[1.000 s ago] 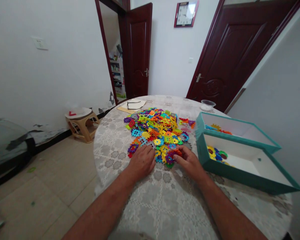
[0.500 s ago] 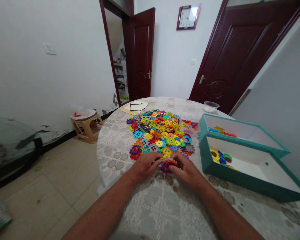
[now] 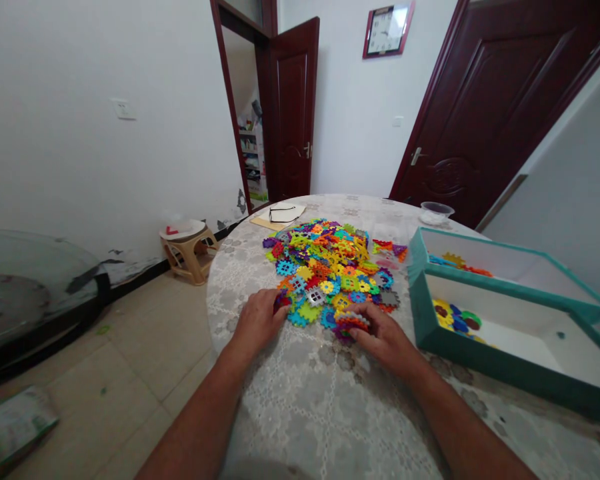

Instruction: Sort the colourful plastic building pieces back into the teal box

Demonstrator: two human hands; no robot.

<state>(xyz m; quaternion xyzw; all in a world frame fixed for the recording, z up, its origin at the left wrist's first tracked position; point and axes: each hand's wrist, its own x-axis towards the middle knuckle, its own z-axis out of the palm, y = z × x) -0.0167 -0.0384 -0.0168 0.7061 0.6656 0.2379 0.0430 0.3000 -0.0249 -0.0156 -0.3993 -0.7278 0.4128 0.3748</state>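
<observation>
Before me lies a pile of colourful plastic toy gears [image 3: 330,250] on the table. At the pile's near left edge, my left hand [image 3: 261,319] has its thumb and fingers closed around a red and purple gear [image 3: 282,302], partly hidden by the hand. My right hand [image 3: 383,333] pinches a small stack of gears [image 3: 351,323] in orange, grey and purple at the near edge of the pile. Between the hands, a lime-green gear [image 3: 310,312] lies flat, with a silver-grey gear [image 3: 315,297] just beyond it.
To the right stands a teal box [image 3: 500,370] holding yellow, blue and green pieces, with a second teal-edged tray [image 3: 510,267] behind. Glasses [image 3: 283,215] rest on paper at the back left. A clear plastic bowl [image 3: 436,212] sits at the far right, a stool [image 3: 190,253] beyond the table.
My left hand has moved left, away from the stack, to the red and purple gear. My right hand stays on the stack. The view has shifted slightly left.
</observation>
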